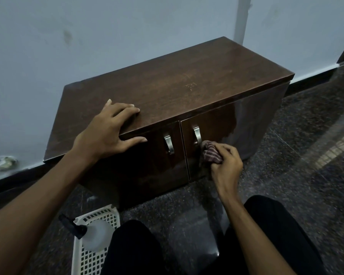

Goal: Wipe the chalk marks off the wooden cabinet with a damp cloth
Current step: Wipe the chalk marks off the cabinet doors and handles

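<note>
A low dark wooden cabinet (167, 84) with two doors and two metal handles stands against the wall. My left hand (109, 130) rests flat on the front left edge of its top, fingers spread, thumb over the edge. My right hand (225, 162) grips a bunched striped cloth (211, 152) and holds it against the right door (213, 126), just right of that door's handle (197, 135). Faint pale marks (191, 85) show on the cabinet top. The right door looks wet and shiny above the cloth.
A white plastic basket (87, 259) lies on the floor at lower left with a spray bottle (91, 234) in it. My knees in black trousers are at the bottom. The speckled stone floor (306, 155) stretches to the right. The wall is behind the cabinet.
</note>
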Available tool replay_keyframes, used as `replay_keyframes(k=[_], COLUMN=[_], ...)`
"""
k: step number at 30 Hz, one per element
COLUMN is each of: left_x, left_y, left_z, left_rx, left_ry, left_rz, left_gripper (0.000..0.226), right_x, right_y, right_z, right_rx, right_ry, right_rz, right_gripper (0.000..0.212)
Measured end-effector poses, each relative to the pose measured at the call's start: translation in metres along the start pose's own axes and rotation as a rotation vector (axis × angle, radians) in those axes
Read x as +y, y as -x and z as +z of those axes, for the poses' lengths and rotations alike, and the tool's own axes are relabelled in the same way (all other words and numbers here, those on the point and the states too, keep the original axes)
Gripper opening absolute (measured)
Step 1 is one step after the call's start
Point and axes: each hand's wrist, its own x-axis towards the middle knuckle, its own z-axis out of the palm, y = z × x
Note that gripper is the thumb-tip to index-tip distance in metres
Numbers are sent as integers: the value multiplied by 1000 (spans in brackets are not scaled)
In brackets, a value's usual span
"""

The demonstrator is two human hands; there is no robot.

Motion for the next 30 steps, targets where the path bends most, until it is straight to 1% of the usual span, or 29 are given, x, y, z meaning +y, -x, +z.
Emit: replay_keyframes(k=[2,4,6,10,12,14,15,17,18,19,24,26,28,30], left_x=[0,-1,-2,-2,-3,-3,-3,-2,-3,-3,-4,-3,-1,-1], left_y=[0,0,0,0,0,1,1,0,-1,-1,0,0,0,1], left_z=[1,1,2,3,3,3,2,2,2,2,1,1,0,0], left_rx=[-1,4,3,10,18,16,13,5,-1,-3,-6,-4,-3,0], left_ry=[0,2,-2,6,12,11,11,10,7,7,4,5,4,1], left_rz=[1,4,9,1,-3,0,0,2,3,3,6,2,-4,-2], left_gripper=[83,83,82,82,82,81,81,81,81,80,80,79,79,79], right_x=[-8,-19,-31,-37,-35,-43,-48,-56,-57,-60,-50,-45,-40,-37], right_y=[7,13,19,32,28,17,11,2,-2,-6,-6,-5,-11,-17], right_z=[-2,0,5,17,23,23,23,24,23,22,17,14,11,8], right_rx=[88,159,180,85,149,247,281,272,248,209,89,96,106,108], right_ry=[-102,-169,-221,-194,-241,-167,-134,-208,-198,-201,45,104,105,53], right_rz=[87,96,102,81,113,115,62,-108,-188,-221,-446,-475,-431,-373], right_gripper=[56,58,56,38,26,16,18,28,31,32,42,42,43,42])
